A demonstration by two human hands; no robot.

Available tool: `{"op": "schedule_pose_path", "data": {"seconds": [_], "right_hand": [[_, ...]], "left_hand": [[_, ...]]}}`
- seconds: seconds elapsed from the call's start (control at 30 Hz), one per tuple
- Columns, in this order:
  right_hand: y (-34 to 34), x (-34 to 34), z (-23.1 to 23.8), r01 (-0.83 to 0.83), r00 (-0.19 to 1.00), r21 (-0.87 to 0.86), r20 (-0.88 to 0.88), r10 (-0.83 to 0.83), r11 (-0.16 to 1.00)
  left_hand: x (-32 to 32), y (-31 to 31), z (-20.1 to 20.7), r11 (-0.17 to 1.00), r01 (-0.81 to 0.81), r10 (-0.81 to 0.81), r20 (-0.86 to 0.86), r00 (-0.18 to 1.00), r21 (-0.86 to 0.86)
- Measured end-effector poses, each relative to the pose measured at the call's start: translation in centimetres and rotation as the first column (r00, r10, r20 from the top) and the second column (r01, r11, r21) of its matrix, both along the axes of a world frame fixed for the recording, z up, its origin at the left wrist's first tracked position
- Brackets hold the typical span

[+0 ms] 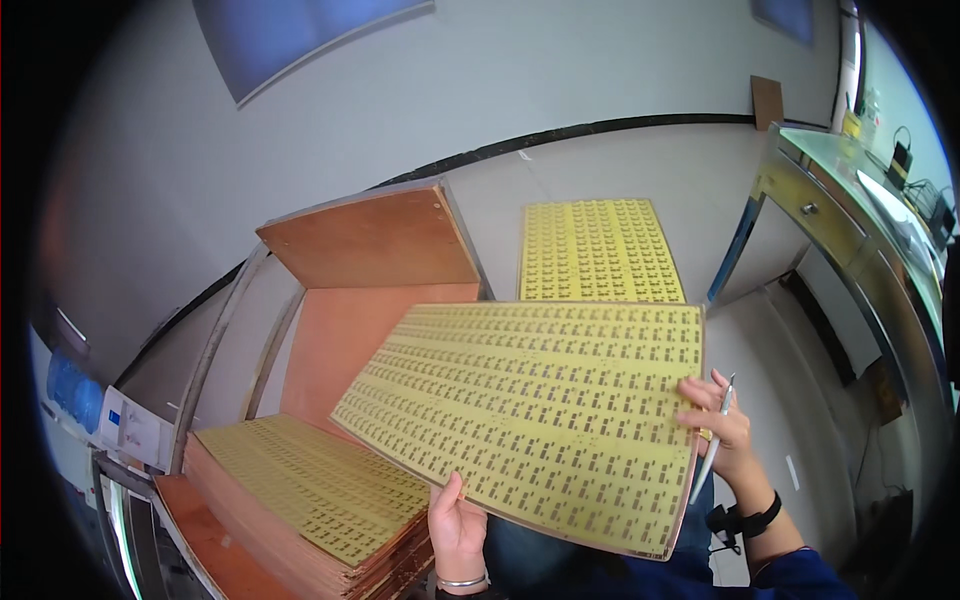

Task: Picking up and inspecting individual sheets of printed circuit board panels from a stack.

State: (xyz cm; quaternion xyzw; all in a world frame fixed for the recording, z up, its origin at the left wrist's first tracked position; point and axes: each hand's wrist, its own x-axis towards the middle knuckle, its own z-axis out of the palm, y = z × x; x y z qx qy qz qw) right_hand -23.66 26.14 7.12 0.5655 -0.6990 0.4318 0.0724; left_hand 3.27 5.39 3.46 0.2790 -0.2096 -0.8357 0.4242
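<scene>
A large yellow-green circuit board panel (pixel 540 400), printed with rows of small dark pads, is tilted up in front of me. My left hand (pixel 458 525) grips its lower edge, thumb on the face and the other fingers behind. At the right edge my right hand (pixel 722 425) rests its fingertips on the panel's face. A slim white pen-like tool (pixel 712 450) with a pointed metal tip is tucked in that same hand. To the left, a thick stack of similar panels (pixel 310 485) lies on a reddish-brown wooden rack (pixel 375 245).
Beyond the held panel, another yellow panel (pixel 600 250) lies low near the floor (pixel 500 180). A metal-framed desk (pixel 810 185) with a drawer, cables and papers stands at right. A blue water bottle (pixel 75 385) and white sheet (pixel 135 430) are at far left.
</scene>
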Motion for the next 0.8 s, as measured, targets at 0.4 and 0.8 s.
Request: {"op": "schedule_pose_path", "data": {"seconds": [0.4,0.8], "right_hand": [[0.4,2.2,-4.4,0.207,-0.22,-0.486,0.823,0.524,0.849],[-4.1,3.0,-2.9,0.353,-0.065,-0.498,0.831,0.552,0.792]], "left_hand": [[-0.3,-1.0,1.3,0.973,-0.009,-0.005,-0.059,0.998,-0.232],[-4.9,1.6,2.2,0.961,0.174,-0.2,-0.108,0.974,-0.214]]}}
